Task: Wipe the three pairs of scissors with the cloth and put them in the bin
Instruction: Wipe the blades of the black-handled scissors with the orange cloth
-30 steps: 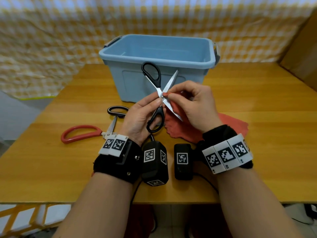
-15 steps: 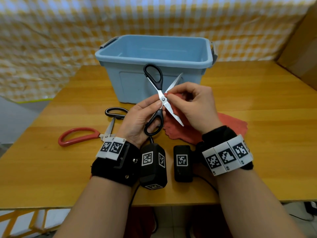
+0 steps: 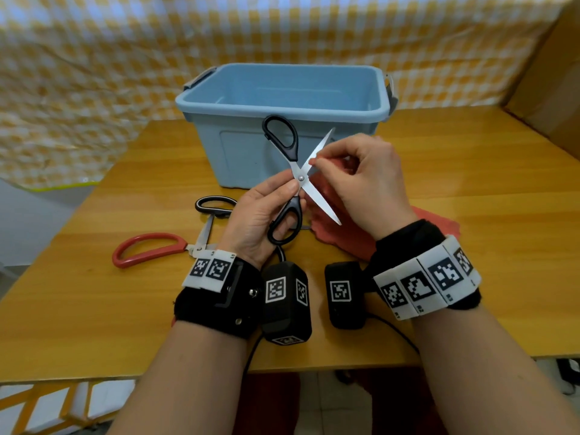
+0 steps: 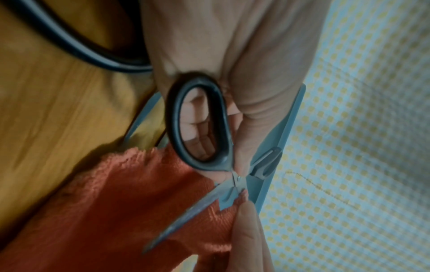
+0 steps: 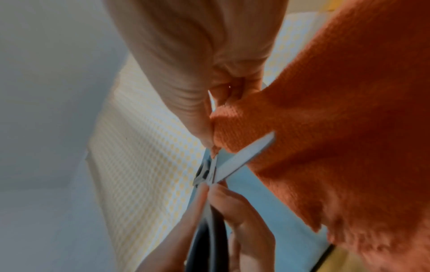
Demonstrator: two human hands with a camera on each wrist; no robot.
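My left hand (image 3: 266,208) grips the black-handled scissors (image 3: 282,142) by the lower loop and near the pivot, blades spread in an X in front of the blue bin (image 3: 282,114). My right hand (image 3: 361,180) pinches the red cloth (image 3: 439,224) around the upper blade, just above the pivot. In the left wrist view the black loop (image 4: 197,125) sits in my palm with the cloth (image 4: 116,211) hanging below. The right wrist view shows the cloth (image 5: 337,128) wrapped at a blade (image 5: 239,156). Red-handled scissors (image 3: 147,249) and black-and-white-handled scissors (image 3: 213,205) lie on the table, left.
The bin stands open at the table's far middle, nothing visible inside. The wooden table (image 3: 486,183) has bare surface to the right. A yellow checked curtain (image 3: 125,58) hangs behind. A cardboard panel (image 3: 552,73) stands at the far right.
My right hand has slid the cloth up the upper blade, away from the pivot. The scissors stay spread in my left hand, lifted slightly toward the bin.
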